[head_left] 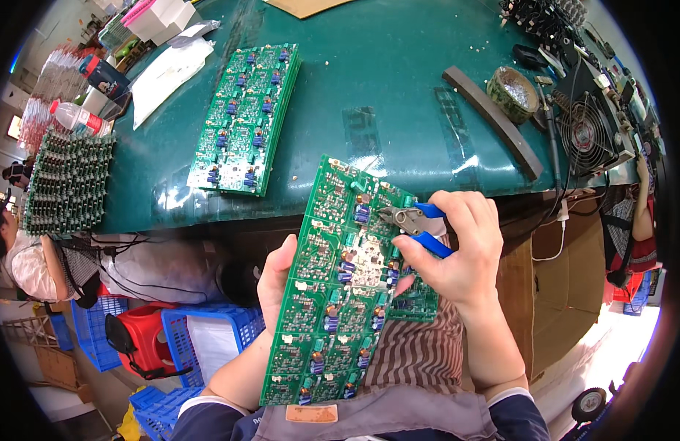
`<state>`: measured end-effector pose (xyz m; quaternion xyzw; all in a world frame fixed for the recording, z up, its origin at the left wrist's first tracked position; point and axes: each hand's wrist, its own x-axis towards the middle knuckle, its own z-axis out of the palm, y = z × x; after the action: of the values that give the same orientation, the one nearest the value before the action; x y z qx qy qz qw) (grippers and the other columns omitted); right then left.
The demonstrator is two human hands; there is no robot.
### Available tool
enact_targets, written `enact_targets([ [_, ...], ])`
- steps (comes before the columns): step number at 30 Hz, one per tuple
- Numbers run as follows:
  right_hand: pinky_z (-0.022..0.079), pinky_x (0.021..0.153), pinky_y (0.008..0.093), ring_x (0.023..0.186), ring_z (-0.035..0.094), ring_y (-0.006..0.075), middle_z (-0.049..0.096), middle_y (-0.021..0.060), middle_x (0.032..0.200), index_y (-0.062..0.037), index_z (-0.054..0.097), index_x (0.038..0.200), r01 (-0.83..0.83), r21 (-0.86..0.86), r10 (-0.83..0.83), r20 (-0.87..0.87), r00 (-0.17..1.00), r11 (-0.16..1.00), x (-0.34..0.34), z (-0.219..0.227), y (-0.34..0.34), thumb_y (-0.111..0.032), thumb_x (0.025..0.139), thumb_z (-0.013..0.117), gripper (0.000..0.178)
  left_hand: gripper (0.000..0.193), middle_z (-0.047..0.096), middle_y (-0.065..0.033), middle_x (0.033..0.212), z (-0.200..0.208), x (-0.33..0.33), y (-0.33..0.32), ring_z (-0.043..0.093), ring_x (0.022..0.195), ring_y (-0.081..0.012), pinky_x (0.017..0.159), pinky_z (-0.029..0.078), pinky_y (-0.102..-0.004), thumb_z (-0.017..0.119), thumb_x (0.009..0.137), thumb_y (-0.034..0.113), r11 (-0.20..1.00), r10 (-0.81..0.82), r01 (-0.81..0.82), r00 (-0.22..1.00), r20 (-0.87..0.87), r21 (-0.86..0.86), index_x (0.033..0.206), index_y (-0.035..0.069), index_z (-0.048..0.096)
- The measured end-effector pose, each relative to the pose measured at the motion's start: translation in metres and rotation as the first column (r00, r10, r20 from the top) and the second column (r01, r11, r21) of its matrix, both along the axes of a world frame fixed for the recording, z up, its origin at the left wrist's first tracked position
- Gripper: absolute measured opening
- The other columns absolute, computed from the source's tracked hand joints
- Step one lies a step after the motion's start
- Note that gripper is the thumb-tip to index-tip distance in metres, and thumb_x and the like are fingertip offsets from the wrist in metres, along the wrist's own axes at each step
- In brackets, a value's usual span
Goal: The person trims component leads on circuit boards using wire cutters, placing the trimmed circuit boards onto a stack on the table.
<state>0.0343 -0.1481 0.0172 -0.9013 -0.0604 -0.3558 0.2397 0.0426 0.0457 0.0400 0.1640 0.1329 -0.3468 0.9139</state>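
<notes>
A green circuit board panel (299,294), studded with blue and green parts, is tilted up in front of me. My left hand (277,283) grips it along its left edge, with most of the fingers hidden behind it. In my right hand (461,246) is a pair of blue-handled cutters (426,228). Their metal jaws lie at the upper right of the panel, among its components; whether they bite on a lead I cannot make out. Below the panel's right side, another green board (421,303) shows over my lap.
A stack of similar panels (244,117) lies on the green table (332,81). At left stand upright boards (68,184) and a bottle (79,117). To the right are a dark curved bar (494,121), a tape roll (512,94) and a fan (586,131). Blue crates (174,331) sit below left.
</notes>
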Motion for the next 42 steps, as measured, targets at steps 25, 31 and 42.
enact_targets([
  [25, 0.043, 0.068, 0.0361, 0.074, 0.059, 0.0239, 0.063, 0.0042, 0.079, -0.0064, 0.066, 0.092, -0.021, 0.029, 0.023, -0.091, 0.996, 0.999, 0.0, -0.003, 0.004, -0.039, 0.062, 0.089, 0.049, 0.076, 0.053, -0.0274, 0.136, -0.004, 0.005, 0.004, 0.059, 0.118, -0.0387, 0.101, 0.045, -0.0584, 0.043, 0.095, 0.057, 1.0, 0.0, 0.0, 1.0, 0.017, 0.003, 0.144, -0.001, 0.041],
  [31, 0.045, 0.061, 0.0348, 0.066, 0.059, 0.0222, 0.061, 0.004, 0.072, -0.0062, 0.066, 0.088, -0.03, 0.061, 0.036, -0.105, 0.994, 0.998, 0.0, -0.006, 0.004, -0.041, 0.064, 0.089, 0.048, 0.084, 0.052, -0.0294, 0.135, -0.004, 0.005, 0.003, 0.061, 0.114, -0.0408, 0.093, 0.053, -0.0552, 0.04, 0.093, 0.064, 0.995, 0.022, -0.022, 1.0, 0.002, 0.094, 0.147, -0.001, 0.037],
  [42, 0.045, 0.069, 0.0371, 0.076, 0.06, 0.0251, 0.064, 0.005, 0.083, -0.0076, 0.066, 0.094, -0.105, 0.021, 0.106, -0.113, 0.988, 0.994, -0.007, -0.002, 0.014, -0.038, 0.062, 0.089, 0.05, 0.052, 0.067, -0.0188, 0.119, -0.004, 0.018, 0.014, 0.07, 0.1, -0.0304, 0.085, 0.059, -0.046, 0.044, 0.1, 0.044, 0.993, 0.092, -0.097, 0.993, 0.07, 0.07, 0.128, 0.001, 0.059],
])
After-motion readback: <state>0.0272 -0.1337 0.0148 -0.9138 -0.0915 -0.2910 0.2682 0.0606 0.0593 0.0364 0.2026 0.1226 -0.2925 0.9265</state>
